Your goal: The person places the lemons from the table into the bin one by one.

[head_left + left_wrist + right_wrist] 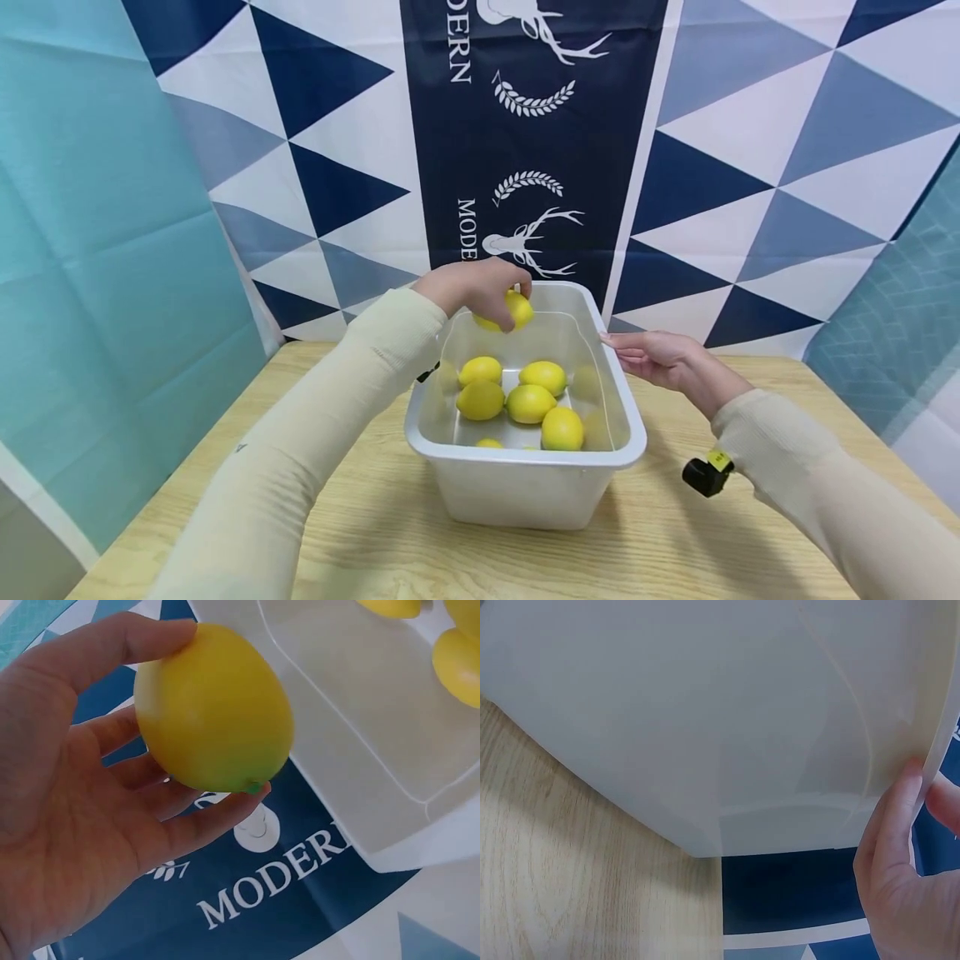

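A yellow lemon (214, 712) with a greenish tip is held between the thumb and fingers of my left hand (489, 287). In the head view this hand is over the back left part of a whitish plastic tub (517, 508). Inside the tub lie several more lemons (531, 404), mostly toward the middle and front. On the tub's right side my right hand (660, 360) pinches the rim. The right wrist view shows its fingers (892, 825) along the outer wall and the thumb across the edge.
The tub stands on a light wooden table (360, 508). Behind it hangs a patterned cloth (345, 125) with triangles and a dark deer-print band. A teal sheet (112, 275) covers the left side. A small black device (707, 475) is strapped at the right wrist.
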Tool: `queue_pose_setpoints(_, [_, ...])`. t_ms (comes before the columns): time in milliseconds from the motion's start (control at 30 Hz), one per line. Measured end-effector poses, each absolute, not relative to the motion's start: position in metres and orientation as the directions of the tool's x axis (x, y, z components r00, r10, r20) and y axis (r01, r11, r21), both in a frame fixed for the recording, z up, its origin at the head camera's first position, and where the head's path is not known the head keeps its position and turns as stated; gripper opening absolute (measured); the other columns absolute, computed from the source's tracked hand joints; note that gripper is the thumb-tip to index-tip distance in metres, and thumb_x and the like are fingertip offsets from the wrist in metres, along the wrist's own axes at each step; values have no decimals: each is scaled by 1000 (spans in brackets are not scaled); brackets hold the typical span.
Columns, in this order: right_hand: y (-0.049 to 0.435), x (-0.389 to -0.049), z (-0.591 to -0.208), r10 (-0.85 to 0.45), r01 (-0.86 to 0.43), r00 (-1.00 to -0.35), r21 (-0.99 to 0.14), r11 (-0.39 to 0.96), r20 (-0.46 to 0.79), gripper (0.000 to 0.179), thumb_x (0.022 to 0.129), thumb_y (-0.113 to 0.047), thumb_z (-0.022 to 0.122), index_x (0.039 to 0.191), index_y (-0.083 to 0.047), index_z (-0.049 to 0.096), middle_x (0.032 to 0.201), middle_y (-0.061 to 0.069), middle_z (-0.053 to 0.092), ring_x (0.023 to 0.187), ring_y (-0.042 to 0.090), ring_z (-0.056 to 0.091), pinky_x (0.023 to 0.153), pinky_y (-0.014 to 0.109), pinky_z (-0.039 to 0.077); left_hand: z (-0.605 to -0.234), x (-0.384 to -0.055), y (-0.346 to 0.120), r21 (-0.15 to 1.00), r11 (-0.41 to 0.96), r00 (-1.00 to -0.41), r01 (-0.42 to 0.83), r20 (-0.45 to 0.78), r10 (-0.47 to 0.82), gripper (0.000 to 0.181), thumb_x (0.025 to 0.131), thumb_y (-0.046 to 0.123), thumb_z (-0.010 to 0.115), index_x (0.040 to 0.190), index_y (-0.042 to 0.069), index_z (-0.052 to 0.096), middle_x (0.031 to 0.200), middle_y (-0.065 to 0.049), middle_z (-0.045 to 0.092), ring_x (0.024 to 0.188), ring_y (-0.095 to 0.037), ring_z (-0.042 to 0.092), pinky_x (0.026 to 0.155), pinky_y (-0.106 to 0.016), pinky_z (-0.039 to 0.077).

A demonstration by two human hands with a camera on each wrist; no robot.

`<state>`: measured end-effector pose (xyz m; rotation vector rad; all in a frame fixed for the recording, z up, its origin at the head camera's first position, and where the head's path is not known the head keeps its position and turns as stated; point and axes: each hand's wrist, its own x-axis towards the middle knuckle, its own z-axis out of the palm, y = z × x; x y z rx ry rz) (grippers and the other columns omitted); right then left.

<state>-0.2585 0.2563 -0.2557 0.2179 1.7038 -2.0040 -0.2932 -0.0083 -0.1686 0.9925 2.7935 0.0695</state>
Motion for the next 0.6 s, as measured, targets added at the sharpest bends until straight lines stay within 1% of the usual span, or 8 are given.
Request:
queue_pose_setpoints(200, [253,-260,-255,-267,457,-865,-887,-68,-425,13,91,-12,65,80,-15,71,81,-2,73,76,7,71,76,17,58,-171,-300,-7,70,754,-747,653,-102,657,42,86,14,64,126,14,54,130,-8,57,116,-20,54,100,-33,49])
queue_pose_setpoints(400, [253,-261,-252,-264,441,-871,-896,-52,-413,12,90,-13,67,79,-15,71,79,-3,73,74,6,71,75,17,58,-167,-301,-14,65,739,-737,671,-56,674,43,85,12,63,127,13,54,134,-7,55,123,-21,51,106,-36,46])
queue_pose_setpoints(467, [253,-261,-252,-255,443,-873,-895,-57,-416,13,90,-13,66,78,-16,71,79,-3,73,74,7,71,75,17,58,-167,-302,-21,67,738,-738,671,-36,674,44,85,13,63,128,14,54,136,-6,54,124,-21,50,108,-36,44])
queue_pose_setpoints(600, [252,-260,-253,-253,452,-870,-889,-69,-423,14,90,-12,65,78,-15,71,79,-2,73,74,7,71,75,17,58,-170,-304,-40,88,754,-758,651,16,652,44,85,15,61,129,14,53,137,-5,53,123,-22,49,109,-38,42])
